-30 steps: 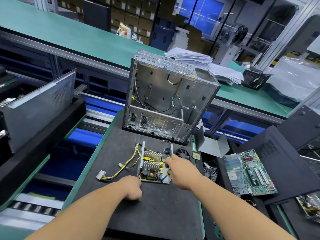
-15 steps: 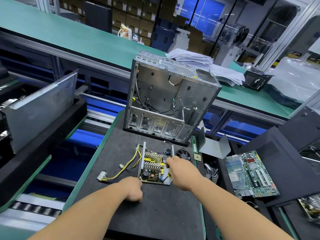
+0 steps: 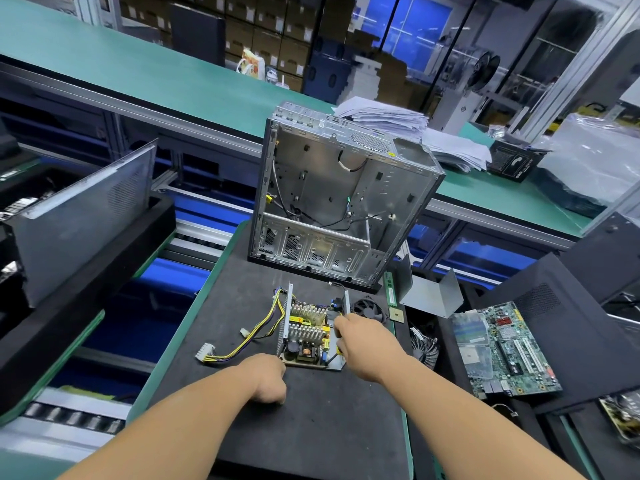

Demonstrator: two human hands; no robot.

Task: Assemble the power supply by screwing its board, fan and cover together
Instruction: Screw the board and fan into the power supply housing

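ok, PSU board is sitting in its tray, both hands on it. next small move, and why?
Probably seat a screw at the board's near right corner. The right hand is curled round a thin dark tool whose tip points at that corner of the power supply board, the left hand braces the near edge, and the fan and grey cover lie unattached beside it.

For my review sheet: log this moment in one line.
left hand fisted by power supply | right hand on its right wall | fan loose

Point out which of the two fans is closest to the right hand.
The black square-framed fan lying flat on the dark mat just beyond the right hand. The other, a round finned cooler fan, sits off the mat's right edge.
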